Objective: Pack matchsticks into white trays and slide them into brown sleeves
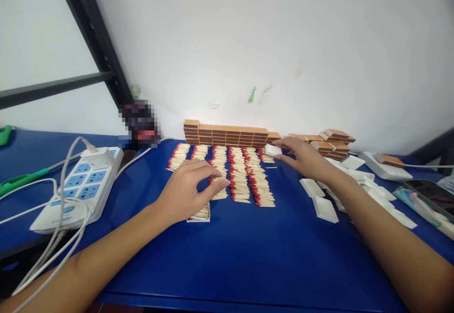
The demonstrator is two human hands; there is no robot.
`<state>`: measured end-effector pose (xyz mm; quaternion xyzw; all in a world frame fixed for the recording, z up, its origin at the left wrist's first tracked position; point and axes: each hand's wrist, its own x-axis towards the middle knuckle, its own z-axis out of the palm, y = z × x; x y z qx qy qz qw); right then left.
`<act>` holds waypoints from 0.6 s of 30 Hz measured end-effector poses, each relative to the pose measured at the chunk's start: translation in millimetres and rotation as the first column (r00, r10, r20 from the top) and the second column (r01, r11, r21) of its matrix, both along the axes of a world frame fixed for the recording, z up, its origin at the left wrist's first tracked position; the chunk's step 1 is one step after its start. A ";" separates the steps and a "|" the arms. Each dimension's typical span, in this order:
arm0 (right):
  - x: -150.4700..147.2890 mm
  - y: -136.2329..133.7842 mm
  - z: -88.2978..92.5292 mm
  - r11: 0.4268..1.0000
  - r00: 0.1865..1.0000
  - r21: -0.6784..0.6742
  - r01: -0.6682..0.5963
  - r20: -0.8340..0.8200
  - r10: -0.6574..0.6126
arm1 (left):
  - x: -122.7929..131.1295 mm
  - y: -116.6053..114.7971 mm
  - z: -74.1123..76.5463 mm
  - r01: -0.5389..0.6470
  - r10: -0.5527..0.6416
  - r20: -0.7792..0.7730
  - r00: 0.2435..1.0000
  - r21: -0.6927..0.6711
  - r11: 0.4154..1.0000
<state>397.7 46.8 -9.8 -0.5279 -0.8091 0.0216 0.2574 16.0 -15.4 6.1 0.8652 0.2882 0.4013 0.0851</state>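
- Red-headed matches (240,180) laid in columns on blue table (262,261), heads left, sticks right; shared direction probably keeps the rows tidy and easy to grasp
- Right hand (292,154) pinches a white matchbox tray (272,150) between thumb and fingers, at the far right end of the matches; edge grip likely spares the thin card from being crushed
- Short match column sits just left of that tray, one loose match (271,167) on the near side of it
- Left hand (193,187) bent, thumb and fingers spread apart, nothing seen pinched; over the left columns, contact with matches can't tell
- Match-filled tray (199,214) on the table just below left hand, partly hidden by it, open side up, presumably so the sticks don't spill
- Brown matchboxes (227,135) stacked flush in a row at the far edge by the wall (227,43), which likely helps keep them straight
- Looser matchbox pile (333,148) far right, less aligned
- White trays (325,209) scattered right, under and around the right forearm, seemingly kept within easy reach
- Power strip (85,178) left, phone (432,197) right, both outside the match area
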 end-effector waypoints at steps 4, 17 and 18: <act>5.3 -18.1 20.2 0.971 0.999 -0.237 -0.037 -0.046 0.027 | 0.2 -0.3 0.1 0.000 0.000 -0.008 1.000 0.003 1.000; -17.3 -30.5 25.0 0.903 0.996 -0.425 -0.068 0.022 0.085 | -21.8 12.6 24.7 -0.148 0.150 0.004 0.989 0.187 0.971; -17.2 -29.1 22.9 0.908 0.996 -0.412 -0.070 0.016 0.085 | -25.0 14.5 27.8 -0.183 0.182 0.022 0.983 0.184 0.966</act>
